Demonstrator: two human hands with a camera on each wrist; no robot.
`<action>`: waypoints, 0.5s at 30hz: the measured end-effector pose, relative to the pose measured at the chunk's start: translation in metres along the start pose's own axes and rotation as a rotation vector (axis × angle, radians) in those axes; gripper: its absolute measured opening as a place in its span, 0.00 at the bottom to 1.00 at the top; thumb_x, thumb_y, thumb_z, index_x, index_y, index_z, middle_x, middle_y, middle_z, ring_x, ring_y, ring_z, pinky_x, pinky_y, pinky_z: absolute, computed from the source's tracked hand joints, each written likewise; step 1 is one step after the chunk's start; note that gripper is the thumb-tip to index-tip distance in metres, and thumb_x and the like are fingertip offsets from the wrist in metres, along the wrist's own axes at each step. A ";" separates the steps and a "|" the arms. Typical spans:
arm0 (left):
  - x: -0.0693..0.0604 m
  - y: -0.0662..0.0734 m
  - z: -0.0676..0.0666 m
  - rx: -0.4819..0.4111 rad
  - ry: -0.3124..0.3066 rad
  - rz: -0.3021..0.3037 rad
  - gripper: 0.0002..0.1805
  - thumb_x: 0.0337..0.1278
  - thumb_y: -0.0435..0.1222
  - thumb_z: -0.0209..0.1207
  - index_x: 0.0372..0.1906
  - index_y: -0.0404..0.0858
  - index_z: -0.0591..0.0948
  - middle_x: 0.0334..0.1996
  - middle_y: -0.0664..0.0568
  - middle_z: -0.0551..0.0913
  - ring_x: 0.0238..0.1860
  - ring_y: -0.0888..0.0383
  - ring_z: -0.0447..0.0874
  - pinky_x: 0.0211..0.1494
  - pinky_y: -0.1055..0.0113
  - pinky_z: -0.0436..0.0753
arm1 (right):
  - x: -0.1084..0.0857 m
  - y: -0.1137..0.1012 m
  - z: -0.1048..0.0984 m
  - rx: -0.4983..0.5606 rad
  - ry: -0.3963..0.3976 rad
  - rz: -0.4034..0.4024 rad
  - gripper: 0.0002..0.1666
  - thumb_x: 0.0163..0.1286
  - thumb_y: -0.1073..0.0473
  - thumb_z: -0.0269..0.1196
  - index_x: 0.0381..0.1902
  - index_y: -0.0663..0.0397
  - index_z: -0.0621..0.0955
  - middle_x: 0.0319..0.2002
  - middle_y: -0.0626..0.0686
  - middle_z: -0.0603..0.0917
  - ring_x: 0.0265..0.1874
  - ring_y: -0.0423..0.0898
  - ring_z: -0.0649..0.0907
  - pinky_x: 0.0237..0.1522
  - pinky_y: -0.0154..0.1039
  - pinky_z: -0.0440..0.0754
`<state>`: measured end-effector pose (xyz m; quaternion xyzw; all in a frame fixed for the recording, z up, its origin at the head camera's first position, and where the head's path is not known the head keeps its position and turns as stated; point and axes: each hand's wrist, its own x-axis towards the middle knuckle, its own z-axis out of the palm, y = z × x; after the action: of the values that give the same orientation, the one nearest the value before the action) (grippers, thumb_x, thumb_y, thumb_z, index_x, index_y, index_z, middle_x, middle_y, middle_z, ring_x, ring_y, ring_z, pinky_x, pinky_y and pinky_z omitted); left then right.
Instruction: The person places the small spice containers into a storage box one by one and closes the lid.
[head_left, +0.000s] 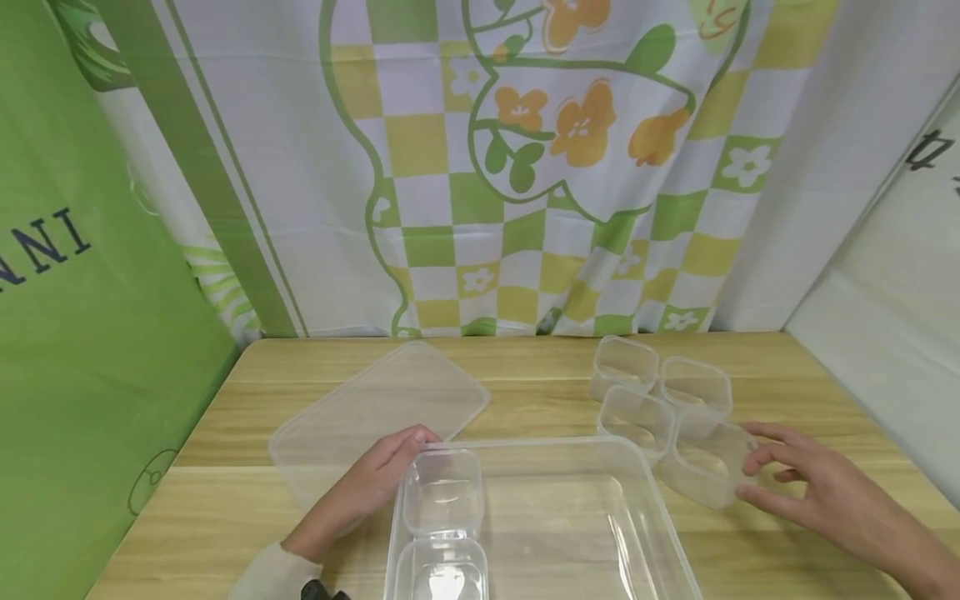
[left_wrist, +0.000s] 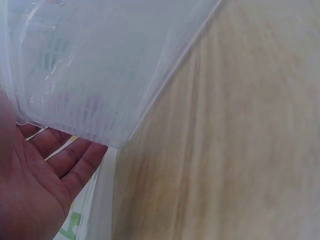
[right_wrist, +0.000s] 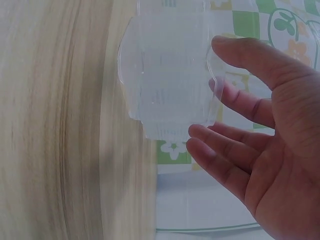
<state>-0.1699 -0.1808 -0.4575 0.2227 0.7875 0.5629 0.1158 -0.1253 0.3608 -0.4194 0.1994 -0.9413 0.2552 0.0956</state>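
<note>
A large clear plastic container (head_left: 555,444) sits at the front of the table, with two small clear boxes (head_left: 444,492) along its left side. My left hand (head_left: 375,475) grips its far left corner; in the left wrist view, the fingers (left_wrist: 82,160) lie against the outer wall. Several more small clear boxes (head_left: 626,367) stand grouped to the right. Beside the nearest small box (head_left: 701,467) is my right hand (head_left: 817,483), fingers spread and loosely bent. Its thumb and index finger are at the box's edge (right_wrist: 215,95); whether they press on it I cannot tell.
A flat clear lid (head_left: 382,392) lies on the wooden table (head_left: 525,367) behind my left hand, partly hidden by it. A patterned curtain (head_left: 540,208) hangs at the table's back edge. A green panel (head_left: 97,333) stands left and a white one (head_left: 892,333) right.
</note>
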 end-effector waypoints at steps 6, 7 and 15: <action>0.000 0.000 0.000 0.008 0.005 -0.001 0.27 0.87 0.48 0.34 0.52 0.37 0.81 0.45 0.43 0.85 0.47 0.46 0.85 0.51 0.53 0.85 | -0.001 0.000 0.001 -0.033 0.018 -0.026 0.20 0.57 0.59 0.80 0.37 0.31 0.80 0.64 0.59 0.77 0.41 0.36 0.82 0.38 0.28 0.80; 0.000 0.000 0.000 0.006 0.005 0.002 0.27 0.87 0.48 0.34 0.52 0.37 0.81 0.45 0.43 0.85 0.47 0.46 0.85 0.51 0.53 0.85 | -0.001 0.000 0.001 -0.039 0.021 -0.027 0.21 0.57 0.58 0.80 0.37 0.31 0.80 0.64 0.59 0.77 0.41 0.36 0.82 0.38 0.28 0.80; 0.000 -0.001 0.000 0.003 0.002 0.008 0.27 0.87 0.48 0.34 0.51 0.38 0.81 0.45 0.44 0.85 0.47 0.45 0.85 0.51 0.52 0.85 | -0.002 0.001 0.002 -0.046 0.061 -0.054 0.24 0.55 0.60 0.81 0.36 0.28 0.79 0.65 0.45 0.75 0.43 0.34 0.82 0.40 0.22 0.77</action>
<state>-0.1701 -0.1810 -0.4584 0.2254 0.7876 0.5623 0.1126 -0.1239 0.3613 -0.4224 0.2147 -0.9377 0.2369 0.1358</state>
